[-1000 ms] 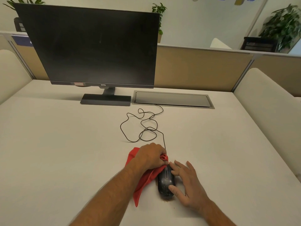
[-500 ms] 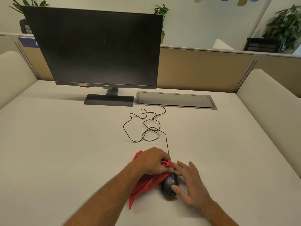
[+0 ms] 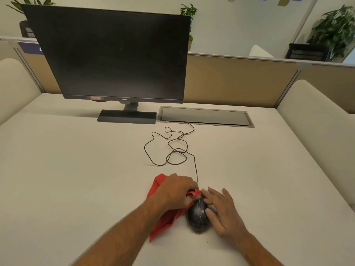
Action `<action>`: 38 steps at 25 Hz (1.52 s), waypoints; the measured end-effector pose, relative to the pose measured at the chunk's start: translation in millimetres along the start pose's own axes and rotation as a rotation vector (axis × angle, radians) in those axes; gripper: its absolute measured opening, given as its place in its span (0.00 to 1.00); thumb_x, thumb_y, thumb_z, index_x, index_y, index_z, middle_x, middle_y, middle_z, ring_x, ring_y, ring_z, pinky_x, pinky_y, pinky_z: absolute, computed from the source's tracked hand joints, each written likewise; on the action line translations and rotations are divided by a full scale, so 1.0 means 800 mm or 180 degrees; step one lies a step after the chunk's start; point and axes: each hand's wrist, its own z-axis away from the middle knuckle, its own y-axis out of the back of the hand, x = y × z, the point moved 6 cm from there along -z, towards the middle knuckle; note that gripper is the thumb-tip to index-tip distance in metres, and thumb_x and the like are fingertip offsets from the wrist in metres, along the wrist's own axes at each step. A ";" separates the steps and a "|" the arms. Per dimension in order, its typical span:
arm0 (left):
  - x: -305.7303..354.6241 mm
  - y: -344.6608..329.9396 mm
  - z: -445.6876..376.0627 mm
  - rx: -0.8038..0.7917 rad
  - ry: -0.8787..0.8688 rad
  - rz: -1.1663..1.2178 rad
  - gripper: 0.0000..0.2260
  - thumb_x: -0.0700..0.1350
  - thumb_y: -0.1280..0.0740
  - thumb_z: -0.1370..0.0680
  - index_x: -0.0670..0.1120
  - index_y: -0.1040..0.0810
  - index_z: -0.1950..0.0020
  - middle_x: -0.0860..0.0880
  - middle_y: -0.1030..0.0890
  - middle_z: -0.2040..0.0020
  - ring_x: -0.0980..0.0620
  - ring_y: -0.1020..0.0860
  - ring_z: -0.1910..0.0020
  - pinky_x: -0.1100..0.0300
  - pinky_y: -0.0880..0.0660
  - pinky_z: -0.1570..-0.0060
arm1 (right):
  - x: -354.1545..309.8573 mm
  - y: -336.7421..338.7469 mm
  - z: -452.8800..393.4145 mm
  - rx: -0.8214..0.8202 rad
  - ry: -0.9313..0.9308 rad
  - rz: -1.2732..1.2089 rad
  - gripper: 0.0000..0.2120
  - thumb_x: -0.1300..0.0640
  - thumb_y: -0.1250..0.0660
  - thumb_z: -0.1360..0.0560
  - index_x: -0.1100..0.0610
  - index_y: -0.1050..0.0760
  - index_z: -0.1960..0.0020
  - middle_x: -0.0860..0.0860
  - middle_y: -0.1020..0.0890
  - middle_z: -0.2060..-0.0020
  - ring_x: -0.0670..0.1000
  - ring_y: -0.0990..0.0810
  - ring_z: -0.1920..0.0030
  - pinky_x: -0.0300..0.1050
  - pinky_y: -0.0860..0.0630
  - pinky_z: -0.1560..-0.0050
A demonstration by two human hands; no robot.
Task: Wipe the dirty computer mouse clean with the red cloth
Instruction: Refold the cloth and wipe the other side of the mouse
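I see a pale desk (image 3: 76, 169), tan partition panels (image 3: 240, 81), a white wall (image 3: 230, 22) and potted plants (image 3: 334, 29) behind.

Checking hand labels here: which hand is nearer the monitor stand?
Left. The left hand, gripping the red cloth, lies closer to the monitor stand; the right hand rests on the mouse, farther back and to the right.

The computer mouse (image 3: 198, 215) is showing a glossy black plastic shell, dulled by pale specks and smears. The red cloth (image 3: 165, 220) is looking soft, matt and creased. The surface (image 3: 76, 169) is appearing as a smooth, matt off-white laminate. The monitor (image 3: 107, 54) is presenting a dark, faintly dusty matt screen in a black plastic frame. The cable hatch (image 3: 205, 116) is looking like brushed grey metal.
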 end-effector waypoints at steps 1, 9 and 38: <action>0.005 0.000 0.006 0.0040 -0.0087 0.0043 0.08 0.54 0.32 0.23 0.53 0.19 0.47 0.54 0.19 0.53 0.52 0.22 0.53 0.55 0.31 0.51 | 0.000 -0.001 0.000 0.0008 0.0005 0.0012 0.27 0.48 0.43 0.24 0.54 0.34 0.26 0.42 0.23 0.36 0.43 0.39 0.25 0.61 0.48 0.25; 0.035 -0.002 0.040 0.0248 -0.0473 -0.0091 0.09 0.44 0.28 0.31 0.50 0.17 0.52 0.54 0.21 0.59 0.51 0.23 0.62 0.59 0.36 0.60 | 0.004 -0.003 0.002 0.0036 -0.0016 0.0077 0.26 0.47 0.44 0.23 0.54 0.32 0.27 0.43 0.23 0.35 0.44 0.36 0.26 0.62 0.47 0.25; 0.040 0.032 0.070 0.0904 -0.0735 0.0612 0.11 0.48 0.23 0.31 0.53 0.17 0.50 0.55 0.21 0.61 0.56 0.25 0.63 0.62 0.31 0.62 | -0.010 0.013 0.003 0.0027 -0.0158 -0.0591 0.18 0.55 0.40 0.22 0.52 0.27 0.33 0.43 0.28 0.30 0.46 0.40 0.24 0.64 0.50 0.25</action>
